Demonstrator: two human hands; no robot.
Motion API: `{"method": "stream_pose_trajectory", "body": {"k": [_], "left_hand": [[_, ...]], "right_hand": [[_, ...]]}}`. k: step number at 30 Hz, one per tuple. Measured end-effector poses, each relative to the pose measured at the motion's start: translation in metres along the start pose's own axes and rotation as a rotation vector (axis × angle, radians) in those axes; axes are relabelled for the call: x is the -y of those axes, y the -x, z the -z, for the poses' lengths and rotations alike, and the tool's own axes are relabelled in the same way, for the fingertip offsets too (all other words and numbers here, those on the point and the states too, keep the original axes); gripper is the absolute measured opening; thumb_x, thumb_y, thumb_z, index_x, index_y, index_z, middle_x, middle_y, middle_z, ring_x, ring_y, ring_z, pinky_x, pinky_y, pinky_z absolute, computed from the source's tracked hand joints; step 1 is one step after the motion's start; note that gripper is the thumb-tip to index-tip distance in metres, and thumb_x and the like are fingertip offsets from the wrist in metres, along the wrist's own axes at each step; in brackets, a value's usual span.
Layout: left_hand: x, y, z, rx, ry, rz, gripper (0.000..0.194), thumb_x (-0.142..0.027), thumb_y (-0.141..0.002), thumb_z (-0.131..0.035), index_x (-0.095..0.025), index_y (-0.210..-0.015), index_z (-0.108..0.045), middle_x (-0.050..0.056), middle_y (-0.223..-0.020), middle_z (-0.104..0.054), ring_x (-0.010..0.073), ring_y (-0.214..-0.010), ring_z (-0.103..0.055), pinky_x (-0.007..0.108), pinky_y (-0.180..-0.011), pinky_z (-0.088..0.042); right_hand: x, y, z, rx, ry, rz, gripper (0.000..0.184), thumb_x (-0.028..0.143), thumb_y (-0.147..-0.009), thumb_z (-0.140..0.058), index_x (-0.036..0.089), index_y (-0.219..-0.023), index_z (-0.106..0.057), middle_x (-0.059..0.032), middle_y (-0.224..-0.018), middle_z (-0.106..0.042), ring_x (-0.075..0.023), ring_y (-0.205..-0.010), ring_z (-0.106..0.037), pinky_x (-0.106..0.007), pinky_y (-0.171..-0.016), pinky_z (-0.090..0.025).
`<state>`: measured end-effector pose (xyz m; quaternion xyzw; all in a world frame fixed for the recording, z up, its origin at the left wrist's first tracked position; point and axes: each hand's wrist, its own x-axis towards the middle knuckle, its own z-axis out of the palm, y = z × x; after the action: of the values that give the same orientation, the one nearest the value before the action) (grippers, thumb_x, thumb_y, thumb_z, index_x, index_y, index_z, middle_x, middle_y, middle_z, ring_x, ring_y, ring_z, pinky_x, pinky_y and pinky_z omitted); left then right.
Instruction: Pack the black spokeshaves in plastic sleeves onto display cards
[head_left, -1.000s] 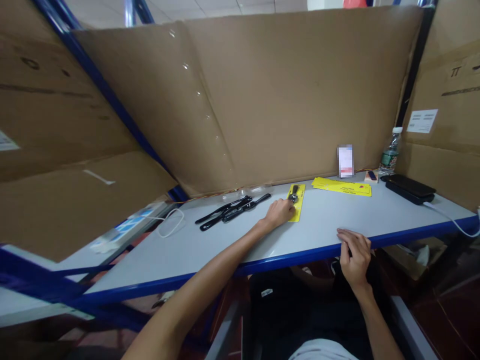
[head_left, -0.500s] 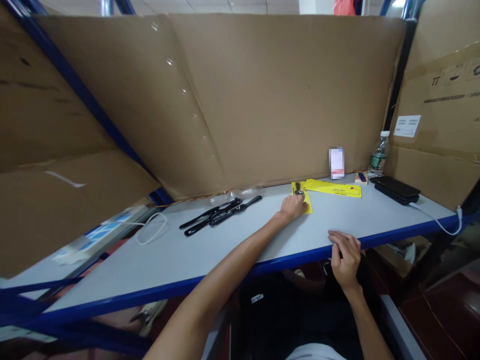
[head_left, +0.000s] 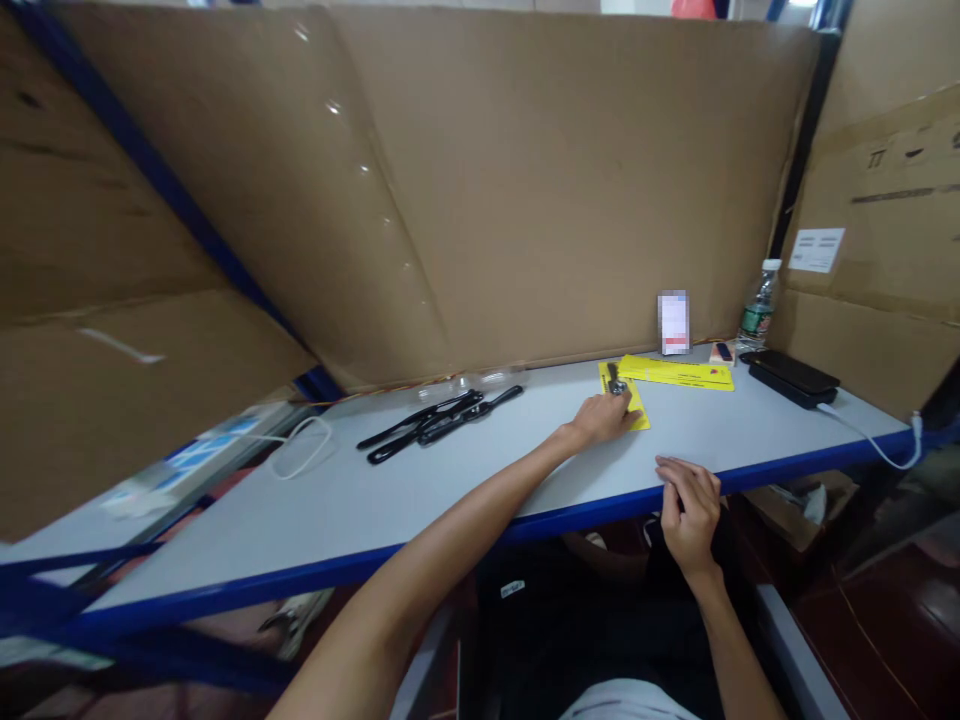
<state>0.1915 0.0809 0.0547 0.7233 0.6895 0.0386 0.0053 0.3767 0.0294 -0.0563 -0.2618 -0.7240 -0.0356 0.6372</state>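
Our left hand (head_left: 602,418) hides part of the yellow card (head_left: 639,412) — print unreadable, grip we cannot tell. Our right hand (head_left: 690,502), nearer, curls loosely open.

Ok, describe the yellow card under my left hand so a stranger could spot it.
On the pale table, before the cardboard panel, lies a fanned yellow stack. By its left end is your yellow card, partly hidden by your left hand. Unlike the stack, it carries a dark, partly shiny item.
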Motion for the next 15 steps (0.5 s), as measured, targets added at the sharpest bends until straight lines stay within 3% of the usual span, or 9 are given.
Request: {"method": "stream_pose_trajectory", "body": {"k": [3, 5, 9, 13, 15], "left_hand": [[0.012, 0.014, 0.010, 0.001, 0.026, -0.067, 0.045, -0.057, -0.105, -0.043, -0.026, -0.134, -0.059, 0.015, -0.117, -0.075, 0.0344, -0.107, -0.072, 0.044, -0.087, -0.053], [0.036, 0.023, 0.016, -0.039, 0.018, -0.068, 0.042, -0.054, -0.104, -0.049, -0.028, -0.136, -0.059, 0.013, -0.123, -0.074, 0.0323, -0.112, -0.070, 0.042, -0.091, -0.052], [0.121, 0.049, 0.020, -0.185, -0.107, 0.122, 0.037, -0.045, -0.102, -0.054, -0.028, -0.134, -0.063, 0.009, -0.135, -0.068, 0.0303, -0.126, -0.062, 0.041, -0.106, -0.046], [0.213, 0.092, 0.021, -0.248, -0.218, 0.297, 0.042, -0.038, -0.103, -0.049, -0.013, -0.134, -0.062, 0.021, -0.133, -0.066, 0.0351, -0.124, -0.061, 0.045, -0.104, -0.047], [0.251, 0.117, 0.023, -0.279, -0.223, 0.337, 0.042, -0.037, -0.102, -0.049, -0.013, -0.133, -0.062, 0.021, -0.133, -0.066, 0.0347, -0.123, -0.062, 0.044, -0.103, -0.049]], "right_hand": [[-0.004, 0.001, -0.001, -0.006, -0.003, 0.022, 0.027, 0.003, -0.099, -0.053, 0.023, -0.106, -0.069, -0.0051, -0.104, -0.081, -0.0225, -0.099, -0.075, -0.040, -0.090, -0.048], [-0.005, 0.001, -0.002, -0.008, 0.000, 0.028, 0.027, 0.002, -0.099, -0.054, 0.023, -0.106, -0.069, -0.0050, -0.103, -0.081, -0.0230, -0.098, -0.075, -0.040, -0.090, -0.048], [-0.004, 0.000, -0.002, -0.021, 0.006, 0.037, 0.026, 0.002, -0.098, -0.055, 0.023, -0.104, -0.069, -0.0051, -0.102, -0.082, -0.0234, -0.097, -0.076, -0.040, -0.089, -0.048], [-0.003, -0.001, -0.001, -0.011, 0.007, 0.034, 0.026, 0.002, -0.098, -0.055, 0.023, -0.103, -0.069, -0.0050, -0.102, -0.082, -0.0232, -0.096, -0.076, -0.040, -0.088, -0.049], [-0.004, -0.001, -0.001, -0.011, 0.012, 0.031, 0.026, 0.002, -0.098, -0.055, 0.023, -0.103, -0.070, -0.0051, -0.103, -0.082, -0.0237, -0.096, -0.076, -0.040, -0.088, -0.049]]}}
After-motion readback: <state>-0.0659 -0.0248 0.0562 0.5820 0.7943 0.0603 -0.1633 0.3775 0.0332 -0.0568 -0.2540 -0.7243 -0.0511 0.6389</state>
